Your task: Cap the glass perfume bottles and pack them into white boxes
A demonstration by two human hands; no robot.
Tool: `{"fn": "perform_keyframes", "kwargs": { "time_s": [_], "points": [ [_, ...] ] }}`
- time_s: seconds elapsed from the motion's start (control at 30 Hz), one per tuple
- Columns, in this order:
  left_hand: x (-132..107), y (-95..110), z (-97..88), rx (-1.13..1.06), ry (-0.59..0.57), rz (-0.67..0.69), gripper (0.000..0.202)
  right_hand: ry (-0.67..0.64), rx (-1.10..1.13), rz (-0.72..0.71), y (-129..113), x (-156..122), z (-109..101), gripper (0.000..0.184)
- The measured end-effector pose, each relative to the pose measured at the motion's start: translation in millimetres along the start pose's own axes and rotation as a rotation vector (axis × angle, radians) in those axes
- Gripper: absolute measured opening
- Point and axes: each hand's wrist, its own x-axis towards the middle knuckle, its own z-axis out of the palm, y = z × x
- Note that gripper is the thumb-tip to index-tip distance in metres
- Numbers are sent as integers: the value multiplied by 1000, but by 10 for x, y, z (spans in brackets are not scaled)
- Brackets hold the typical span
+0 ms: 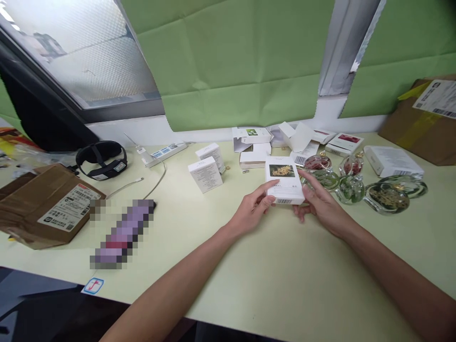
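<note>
Between my two hands is a small white cardboard box (285,176) with a picture of yellow flowers on its face and a barcode on its near end. My left hand (254,206) grips its left side, thumb at the near corner. My right hand (318,202) holds the right side, some fingers hidden beneath. Just right of the box lie several clear glass ornaments with dried plants inside, among them a green one (349,190) and one with yellowish flowers (387,198). Behind it are opened white boxes (254,159).
Two white boxes (205,174) stand left of my hands. Further left are a power strip (169,153), a black headset (101,161), a pixelated phone-like object (124,232) and a brown carton (53,209). Another carton (423,126) sits at the back right, near a white box (394,161).
</note>
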Motion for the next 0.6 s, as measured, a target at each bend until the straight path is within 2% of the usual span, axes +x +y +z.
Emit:
{"fn": "perform_keyframes", "kwargs": {
  "time_s": [0.07,0.13,0.2,0.3,0.4,0.5,0.6],
  "points": [
    [-11,33,-3,69,-17,-12,53,23,-4,46,5,2,-6,79],
    [-16,71,-13,138,31,-31,61,34,-44,110,-1,-4,-8,83],
    [-10,97,-32,182,150,-56,67,14,-97,184,-26,-24,3,83],
    [17,94,-70,224,360,-82,60,-83,-211,281,-78,-70,38,80],
    [41,63,-95,289,467,-56,51,-87,-397,245,-112,-94,64,66],
    [34,79,-85,494,444,87,39,-8,-579,57,-112,-72,56,41],
    [-11,152,-47,743,243,252,27,3,-709,-80,-89,-36,29,34]
  ]
}}
